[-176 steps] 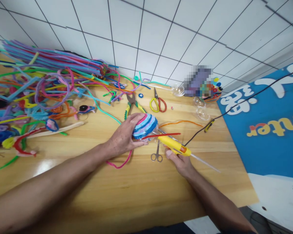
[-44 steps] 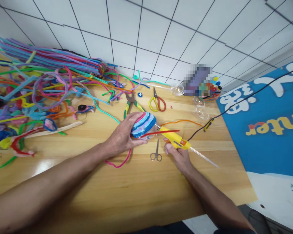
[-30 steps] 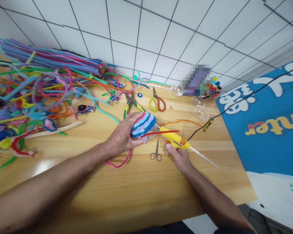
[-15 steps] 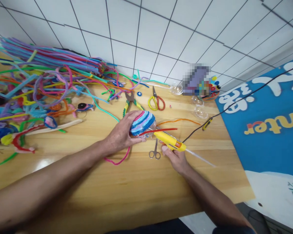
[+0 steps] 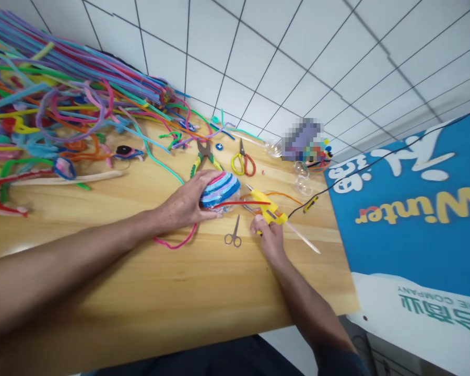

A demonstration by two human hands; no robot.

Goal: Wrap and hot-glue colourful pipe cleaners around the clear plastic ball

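Note:
My left hand [image 5: 186, 201] is wrapped round a clear ball [image 5: 221, 190] partly covered with stripes of pink, blue and purple pipe cleaner. A red pipe cleaner [image 5: 248, 202] sticks out from the ball to the right. In my right hand [image 5: 269, 235] is a yellow hot glue gun [image 5: 269, 206], its nozzle pointing up and left, apart from the ball. A clear glue stick [image 5: 303, 237] juts from the gun's back end. Small metal scissors [image 5: 234, 235] lie on the table between my hands. Behind the ball are pliers [image 5: 204, 155] with green and yellow handles.
Red-and-yellow-handled scissors [image 5: 243, 161] lie beyond the ball. Pipe cleaners [image 5: 78, 107] are heaped at the left. Clear plastic balls [image 5: 303, 185] and a yellow cutter [image 5: 310, 203] sit at the right. The gun's black cord [image 5: 360, 168] runs up across a blue printed board [image 5: 407, 235].
The glue gun's nozzle has drawn away from the ball and now tilts more upward. My left hand keeps its hold on the ball. The whole view has shifted and turned.

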